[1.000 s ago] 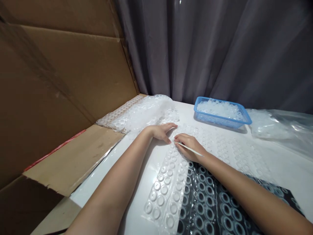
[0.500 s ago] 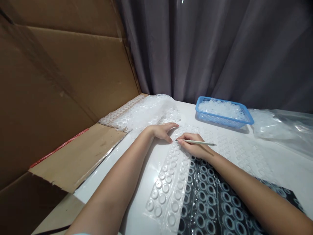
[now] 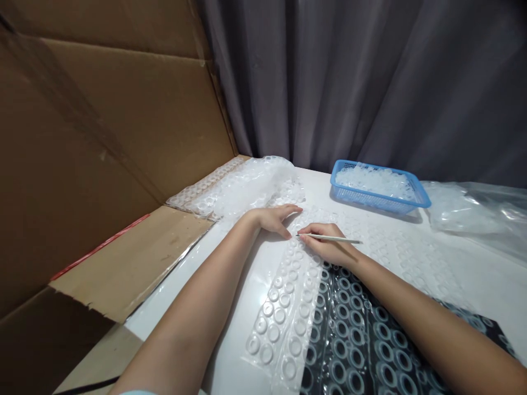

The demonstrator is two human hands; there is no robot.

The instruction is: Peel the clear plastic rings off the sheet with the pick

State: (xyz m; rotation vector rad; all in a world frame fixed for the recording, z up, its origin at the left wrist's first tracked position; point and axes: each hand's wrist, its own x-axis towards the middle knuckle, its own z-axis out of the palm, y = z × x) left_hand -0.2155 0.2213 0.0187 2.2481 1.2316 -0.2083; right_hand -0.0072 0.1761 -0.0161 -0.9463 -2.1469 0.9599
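Observation:
A clear plastic sheet with rows of round ring-shaped pieces lies flat on the white table, partly over a black sheet that makes the rings stand out. My left hand rests at the sheet's far left edge, thumb and fingers spread apart. Just to its right, my right hand pinches a thin, pale pen-like tool. The tool's dark tip points left, close to my left thumb and the rings. Whether the tip touches a ring is too small to tell.
A blue basket full of small translucent pieces stands at the back right, beside a clear plastic bag. More ringed sheets are heaped at the back left. Cardboard lies along the left, below a tall cardboard wall. A grey curtain hangs behind.
The view has shifted very slightly. Both hands and the pen-like tool stay in nearly the same place on the sheet.

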